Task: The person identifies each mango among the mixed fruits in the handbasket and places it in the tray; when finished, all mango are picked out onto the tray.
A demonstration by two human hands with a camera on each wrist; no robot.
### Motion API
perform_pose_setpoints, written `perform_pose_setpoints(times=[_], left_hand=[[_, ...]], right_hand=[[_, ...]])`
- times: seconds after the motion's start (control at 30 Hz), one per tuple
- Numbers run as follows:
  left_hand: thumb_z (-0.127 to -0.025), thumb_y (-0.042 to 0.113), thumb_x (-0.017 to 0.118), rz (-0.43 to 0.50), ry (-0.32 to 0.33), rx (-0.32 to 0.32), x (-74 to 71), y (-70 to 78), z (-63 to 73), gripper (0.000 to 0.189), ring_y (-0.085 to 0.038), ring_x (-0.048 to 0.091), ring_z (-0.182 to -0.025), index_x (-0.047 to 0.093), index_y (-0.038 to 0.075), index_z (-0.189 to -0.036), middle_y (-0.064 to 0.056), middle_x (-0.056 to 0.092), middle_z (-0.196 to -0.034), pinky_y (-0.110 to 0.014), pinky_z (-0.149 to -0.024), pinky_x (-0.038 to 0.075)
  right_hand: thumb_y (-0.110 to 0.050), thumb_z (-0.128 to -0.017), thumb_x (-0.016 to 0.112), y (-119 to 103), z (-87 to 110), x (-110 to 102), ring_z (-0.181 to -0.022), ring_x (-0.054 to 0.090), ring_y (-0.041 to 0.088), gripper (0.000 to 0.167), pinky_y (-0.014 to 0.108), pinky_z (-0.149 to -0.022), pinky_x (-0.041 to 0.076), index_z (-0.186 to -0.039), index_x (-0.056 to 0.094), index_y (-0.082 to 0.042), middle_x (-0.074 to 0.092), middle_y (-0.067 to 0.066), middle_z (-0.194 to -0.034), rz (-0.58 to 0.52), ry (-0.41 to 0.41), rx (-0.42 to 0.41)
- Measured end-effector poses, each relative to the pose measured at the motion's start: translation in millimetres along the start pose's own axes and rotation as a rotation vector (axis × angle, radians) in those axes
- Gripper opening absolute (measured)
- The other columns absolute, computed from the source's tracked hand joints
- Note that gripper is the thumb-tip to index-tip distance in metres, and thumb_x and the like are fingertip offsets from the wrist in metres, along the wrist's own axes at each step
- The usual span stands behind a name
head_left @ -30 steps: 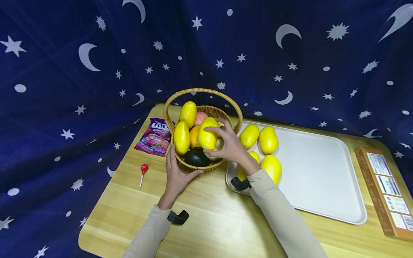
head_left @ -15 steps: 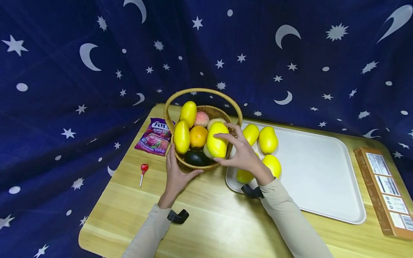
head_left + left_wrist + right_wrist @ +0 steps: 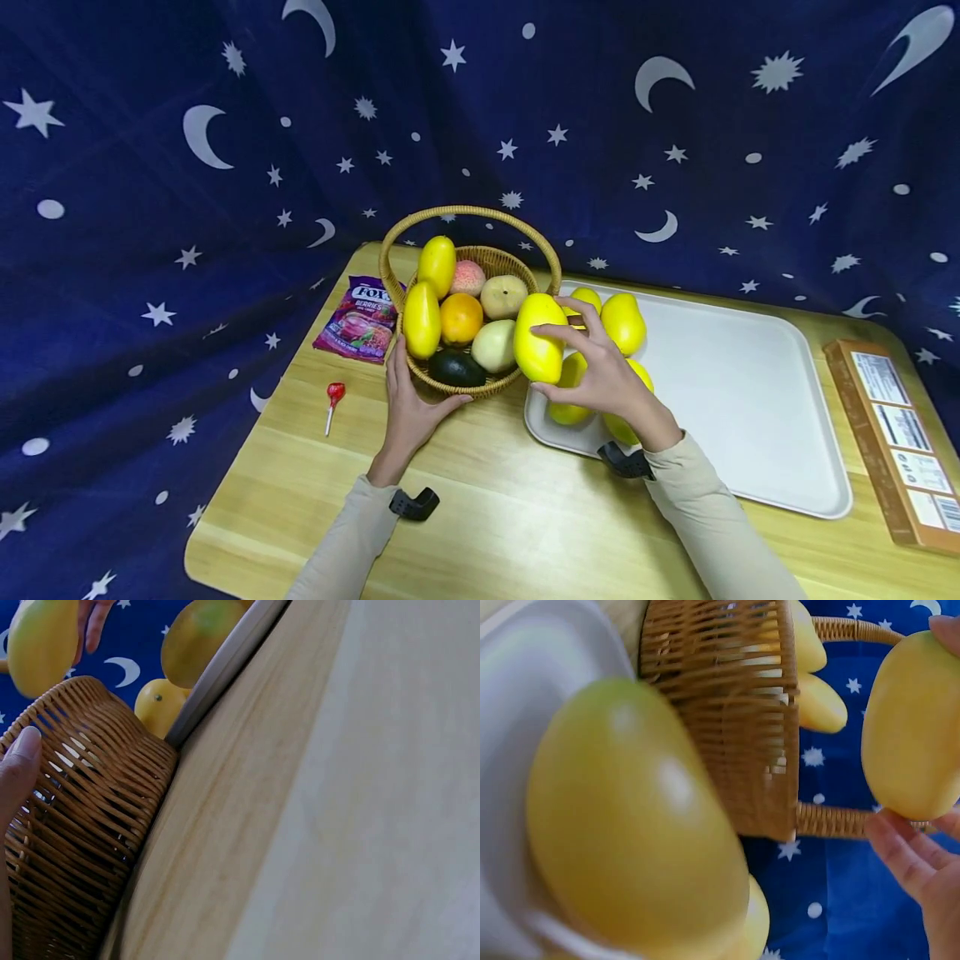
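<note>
My right hand (image 3: pixel 611 375) pinches a yellow mango (image 3: pixel 538 337) between thumb and fingers, above the gap between basket and tray. The wicker basket (image 3: pixel 495 260) has a tall arched handle. Inside lie two yellow mangoes (image 3: pixel 422 321), a pinkish peach (image 3: pixel 467 277), an orange (image 3: pixel 461 318), two pale round fruits (image 3: pixel 494 347) and a dark avocado-like fruit (image 3: pixel 456 367). Against the basket's front left side rests my left hand (image 3: pixel 412 417), fingers and thumb spread; its thumb (image 3: pixel 22 761) touches the wicker wall in the left wrist view. Several mangoes (image 3: pixel 623 323) sit on the white tray's left end.
The white tray (image 3: pixel 738 400) stands right of the basket, with an orange-brown box (image 3: pixel 892 450) beyond it. A purple candy bag (image 3: pixel 358 321) and a red lollipop (image 3: pixel 335 392) lie to the left. A dark blue star-patterned cloth (image 3: pixel 420 92) hangs behind the table.
My right hand has lifted the mango out of the basket and carried it right, towards the tray, uncovering the pale fruits. My left hand has stayed at the basket.
</note>
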State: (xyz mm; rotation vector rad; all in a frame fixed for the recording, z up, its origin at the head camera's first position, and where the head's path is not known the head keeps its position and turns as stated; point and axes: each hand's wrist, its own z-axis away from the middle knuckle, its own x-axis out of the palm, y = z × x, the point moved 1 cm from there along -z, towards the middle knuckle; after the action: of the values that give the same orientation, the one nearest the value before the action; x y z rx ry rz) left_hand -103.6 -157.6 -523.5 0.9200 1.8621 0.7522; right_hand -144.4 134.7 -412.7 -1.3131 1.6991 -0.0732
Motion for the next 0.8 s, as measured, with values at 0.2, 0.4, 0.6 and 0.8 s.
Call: perform_pose_setpoints(times=[0.2,0.4,0.6,0.8], left_hand=[[-0.061,0.063,0.083,0.012,0.008,0.010,0.4,-0.4,-0.4,0.132,-0.030,0.020,-0.146,0.007,0.016,-0.159,-0.011,0.018,-0.160,-0.058,-0.116,0.021],[-0.062,0.063,0.082,0.015,0.009,0.006,0.4,0.6,-0.6,0.131,-0.030,0.020,-0.146,0.008,0.016,-0.159,-0.011,0.018,-0.160,-0.059,-0.116,0.021],[-0.061,0.056,0.087,0.013,0.003,0.000,0.7,1.8,-1.2,0.132,-0.032,0.020,-0.146,0.008,0.015,-0.159,-0.012,0.017,-0.160,-0.060,-0.115,0.020],[-0.062,0.054,0.087,0.009,0.000,-0.001,0.5,1.6,-0.4,0.132,-0.031,0.020,-0.146,0.007,0.015,-0.159,-0.012,0.017,-0.160,-0.060,-0.116,0.020]], right_hand=[[-0.023,-0.055,0.091,4.4,11.1,-13.8,-0.116,0.052,0.034,0.073,0.017,-0.103,0.038,-0.122,0.066,-0.014,0.037,0.022,-0.146,-0.013,0.027,-0.019],[-0.044,-0.069,0.084,11.5,23.2,-23.8,-0.112,0.052,0.033,0.064,0.014,-0.102,0.037,-0.121,0.066,-0.010,0.038,0.024,-0.144,-0.020,0.059,-0.043],[-0.015,-0.057,0.089,12.2,28.5,-41.1,-0.113,0.050,0.024,0.066,0.011,-0.099,0.037,-0.117,0.066,0.002,0.038,0.036,-0.139,-0.072,0.122,-0.014],[0.005,-0.051,0.080,0.2,24.3,-65.1,-0.111,0.051,0.024,0.064,0.013,-0.096,0.036,-0.113,0.063,0.012,0.038,0.043,-0.133,-0.026,0.182,0.038]])
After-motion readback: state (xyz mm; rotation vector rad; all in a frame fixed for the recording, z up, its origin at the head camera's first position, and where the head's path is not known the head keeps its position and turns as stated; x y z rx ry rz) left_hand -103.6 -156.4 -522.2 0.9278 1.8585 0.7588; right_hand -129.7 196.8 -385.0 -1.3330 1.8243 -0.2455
